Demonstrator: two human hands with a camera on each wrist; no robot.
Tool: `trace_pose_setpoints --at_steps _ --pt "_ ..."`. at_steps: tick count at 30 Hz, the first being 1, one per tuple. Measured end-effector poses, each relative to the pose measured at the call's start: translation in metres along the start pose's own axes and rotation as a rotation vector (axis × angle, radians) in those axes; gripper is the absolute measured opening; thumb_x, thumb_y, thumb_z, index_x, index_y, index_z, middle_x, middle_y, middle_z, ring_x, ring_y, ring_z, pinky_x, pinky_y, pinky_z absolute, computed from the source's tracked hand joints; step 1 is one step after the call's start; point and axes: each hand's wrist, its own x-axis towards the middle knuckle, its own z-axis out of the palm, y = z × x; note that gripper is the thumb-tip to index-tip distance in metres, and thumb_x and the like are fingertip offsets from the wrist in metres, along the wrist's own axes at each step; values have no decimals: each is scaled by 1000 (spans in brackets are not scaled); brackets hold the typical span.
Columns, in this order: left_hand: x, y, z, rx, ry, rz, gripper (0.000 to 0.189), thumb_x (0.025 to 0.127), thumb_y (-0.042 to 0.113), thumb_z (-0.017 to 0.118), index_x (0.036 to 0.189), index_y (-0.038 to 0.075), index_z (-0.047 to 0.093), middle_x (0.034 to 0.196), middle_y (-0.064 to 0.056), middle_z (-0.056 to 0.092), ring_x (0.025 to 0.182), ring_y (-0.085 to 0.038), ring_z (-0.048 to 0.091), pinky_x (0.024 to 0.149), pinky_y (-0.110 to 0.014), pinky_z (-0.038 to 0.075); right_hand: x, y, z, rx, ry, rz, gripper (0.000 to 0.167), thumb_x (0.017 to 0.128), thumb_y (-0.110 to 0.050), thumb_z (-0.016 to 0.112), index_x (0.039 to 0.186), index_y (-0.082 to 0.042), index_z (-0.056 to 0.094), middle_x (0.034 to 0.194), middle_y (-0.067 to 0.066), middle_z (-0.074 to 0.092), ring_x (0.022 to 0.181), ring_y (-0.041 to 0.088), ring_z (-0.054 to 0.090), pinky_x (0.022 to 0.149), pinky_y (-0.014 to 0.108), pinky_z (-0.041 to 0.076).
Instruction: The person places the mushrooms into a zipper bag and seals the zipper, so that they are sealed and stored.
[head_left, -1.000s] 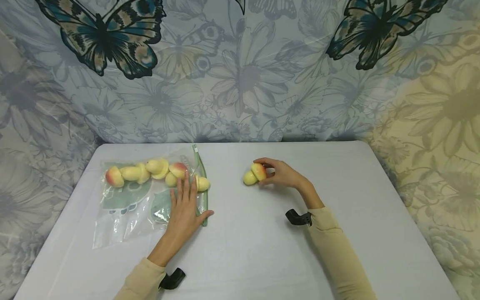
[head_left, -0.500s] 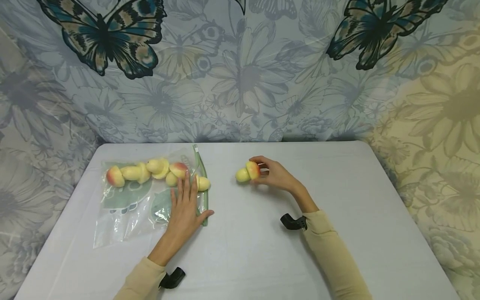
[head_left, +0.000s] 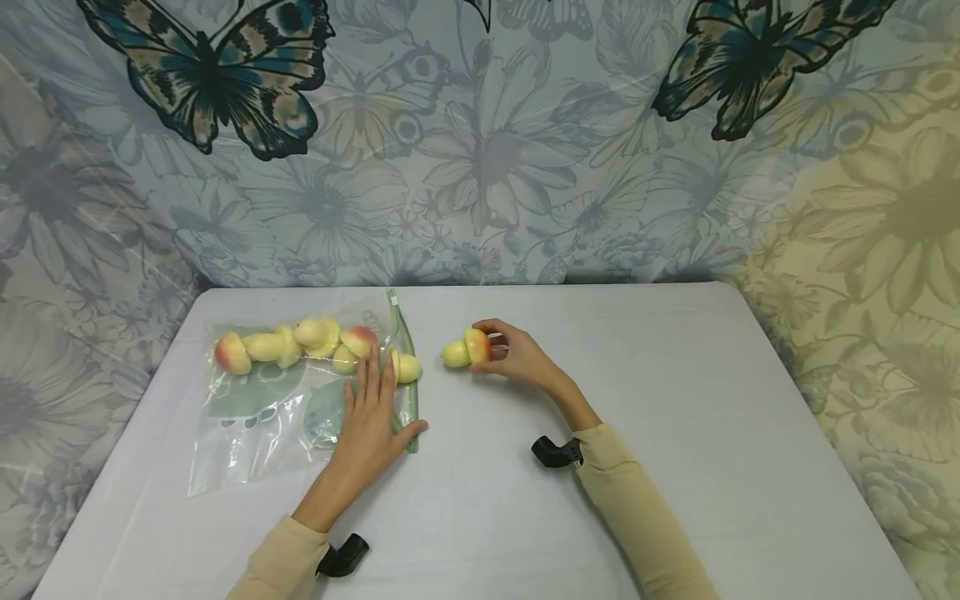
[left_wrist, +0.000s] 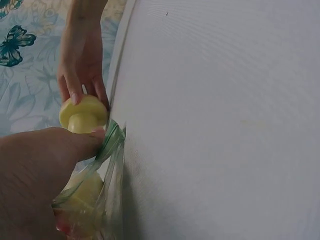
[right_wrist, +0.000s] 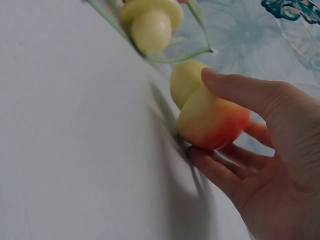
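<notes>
A toy mushroom point(head_left: 455, 354) with a yellow stem and red-orange cap is in my right hand point(head_left: 520, 358), held by the cap between thumb and fingers. Its stem points left toward a clear zip bag point(head_left: 247, 454). Under my left hand point(head_left: 367, 425) the bag lies flat; those fingers are spread and straight, resting on it. In the left wrist view the thumb lies at the bag's green edge point(left_wrist: 112, 137). Several similar mushrooms point(head_left: 232, 353) lie in a row inside the bag. One mushroom point(right_wrist: 151, 32) sits at the bag's mouth, its stem toward the held one.
A white-covered table point(head_left: 712, 375) carries everything. Behind it hangs a cloth point(head_left: 495, 167) printed with flowers and butterflies. Black wrist mounts point(head_left: 557, 452) stick out from both sleeves just above the tabletop.
My right hand has moved left with the toy mushroom, bringing it close to the bag's green edge. The stem has turned to point more squarely left. My left hand has stayed on the bag.
</notes>
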Motion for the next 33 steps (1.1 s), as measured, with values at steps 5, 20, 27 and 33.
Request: trace_pose_setpoints --at_steps 5,20,27,33 --pt "-1 -2 -3 8 -35 7 106 85 32 73 157 2 2 163 -18 -9 148 -39 -6 111 -68 10 8 1 12 11 -8 -12 68 76 -7 84 136 0 52 134 17 54 116 35 58 93 32 52" --pt "-5 -9 -13 80 -97 71 112 81 40 75 157 3 2 163 -18 -9 149 -39 -2 115 -60 15 4 -39 29 55 -54 -20 63 78 6 78 134 11 50 132 27 54 114 44 57 93 45 51" --pt "-3 -8 -15 136 -76 118 119 76 50 79 155 -3 7 162 -22 -1 149 -38 -5 117 -57 2 14 -11 36 41 -39 -49 64 77 -1 81 134 4 53 132 19 57 112 35 61 90 32 53" --pt "0 -4 -15 148 -43 132 118 78 55 75 155 -5 8 161 -25 5 149 -39 1 117 -57 5 17 -8 39 49 -27 -73 66 76 -7 84 135 1 55 131 18 59 111 33 62 89 31 54"
